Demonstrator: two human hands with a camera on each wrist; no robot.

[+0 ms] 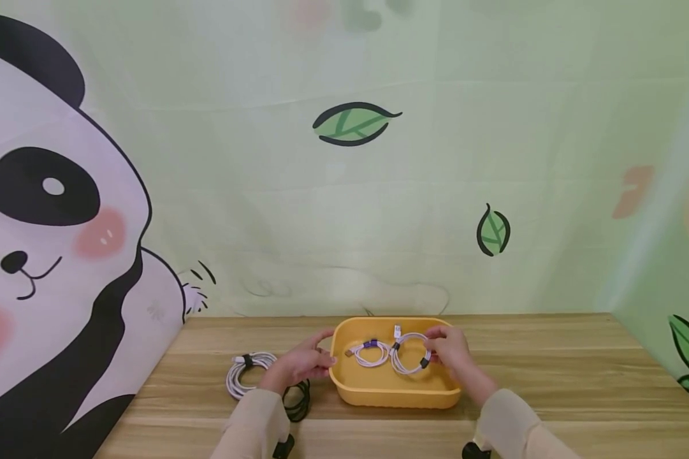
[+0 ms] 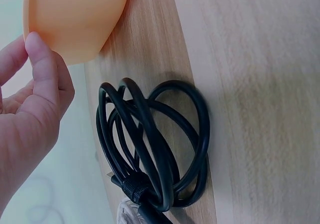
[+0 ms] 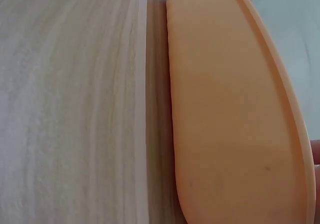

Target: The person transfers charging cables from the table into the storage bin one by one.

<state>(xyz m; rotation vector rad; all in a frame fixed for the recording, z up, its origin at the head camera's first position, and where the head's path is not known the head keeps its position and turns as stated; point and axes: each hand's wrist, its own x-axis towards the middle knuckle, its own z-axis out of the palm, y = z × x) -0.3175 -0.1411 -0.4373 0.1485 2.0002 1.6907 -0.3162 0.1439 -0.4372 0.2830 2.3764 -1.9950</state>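
A yellow plastic basin [image 1: 401, 396] sits on the wooden table. At its left end my left hand [image 1: 305, 363] pinches the rim between thumb and fingers, as the left wrist view also shows. Over the right part of the basin, my right hand [image 1: 450, 347] pinches a coiled white cable [image 1: 396, 362] by its right side; black ties bind this coil. Beside it in the basin lies a smaller white cable coil [image 1: 369, 363] with a purple tie. In the right wrist view the basin wall [image 3: 230, 99] covers most of the right hand.
Left of the basin, a thick whitish cable coil [image 1: 234, 382] with a black tie lies on the table [image 1: 551, 370]. A black cable coil [image 2: 200, 134] lies near it, close to my left forearm. Behind the table hangs a pale green backdrop [image 1: 252, 191] with a panda and leaves.
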